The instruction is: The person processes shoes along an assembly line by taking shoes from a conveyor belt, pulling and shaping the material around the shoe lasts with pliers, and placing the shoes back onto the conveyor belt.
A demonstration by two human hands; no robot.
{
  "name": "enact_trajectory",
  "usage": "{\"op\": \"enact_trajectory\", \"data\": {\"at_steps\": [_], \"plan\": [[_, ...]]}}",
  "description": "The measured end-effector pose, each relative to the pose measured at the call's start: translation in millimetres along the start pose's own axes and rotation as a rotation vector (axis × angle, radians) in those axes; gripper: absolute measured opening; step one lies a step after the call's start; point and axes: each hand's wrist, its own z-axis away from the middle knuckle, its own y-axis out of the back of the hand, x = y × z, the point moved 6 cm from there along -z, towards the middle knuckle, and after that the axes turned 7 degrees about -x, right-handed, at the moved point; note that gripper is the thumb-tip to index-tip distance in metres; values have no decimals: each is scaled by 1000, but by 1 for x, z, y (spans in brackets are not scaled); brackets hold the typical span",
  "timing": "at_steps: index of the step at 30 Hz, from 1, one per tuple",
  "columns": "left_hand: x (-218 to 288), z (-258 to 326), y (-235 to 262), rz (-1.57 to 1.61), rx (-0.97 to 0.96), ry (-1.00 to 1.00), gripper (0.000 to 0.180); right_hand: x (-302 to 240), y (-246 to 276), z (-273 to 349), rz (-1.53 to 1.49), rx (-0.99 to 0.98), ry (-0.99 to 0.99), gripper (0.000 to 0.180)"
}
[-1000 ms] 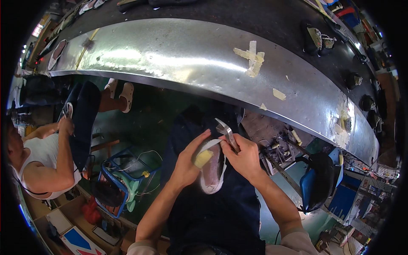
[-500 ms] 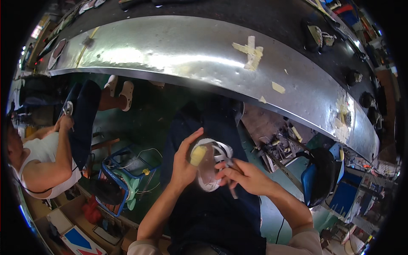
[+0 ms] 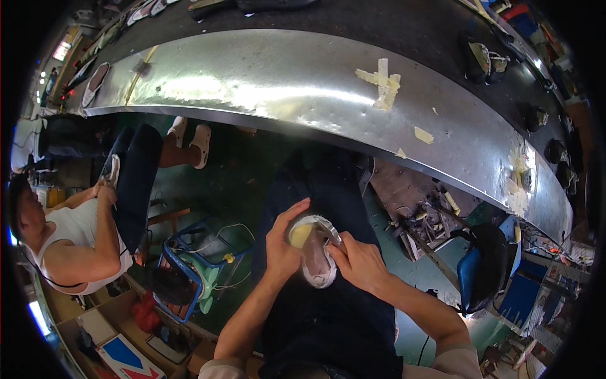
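Observation:
On my lap lies a shoe upper on a last [image 3: 320, 260], its brown underside up, with a pale rim and a yellow patch at the far end. My left hand [image 3: 283, 245] is wrapped around its left side, fingers stretched along the edge. My right hand [image 3: 363, 260] grips metal pincers [image 3: 331, 231]. The jaws of the pincers touch or lie very close to the shoe's far right edge; whether they bite the rim I cannot tell. Their handles are mostly hidden in my palm.
A metal-edged bench [image 3: 265, 79] with a dark belt runs across the front, shoes on it. At left a co-worker [image 3: 85, 243] sits holding a shoe. A blue-framed stool [image 3: 183, 271] stands left, a blue chair [image 3: 473, 278] right, tools on a board [image 3: 429, 218].
My right hand has closed around the pincers' handles, which were held loosely in the fingers before. The jaws now sit at the shoe's far right edge. The whole view has shifted slightly.

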Motion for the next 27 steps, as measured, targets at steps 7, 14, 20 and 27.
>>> {"op": "enact_trajectory", "data": {"at_steps": [7, 14, 20, 27], "plan": [[11, 5, -4, -63, 18, -30, 50, -17, 12, 6, -99, -220, -132, 30], [9, 7, -7, -35, -92, 13, 44, -13, -3, 14, -100, -57, -59, 36], [1, -6, -25, 84, -50, 120, 39, -25, 7, 24, 83, -162, -173, 32], [1, -5, -30, -96, -94, 8, 48, -18, 28, 20, -183, 347, 126, 29]]}}
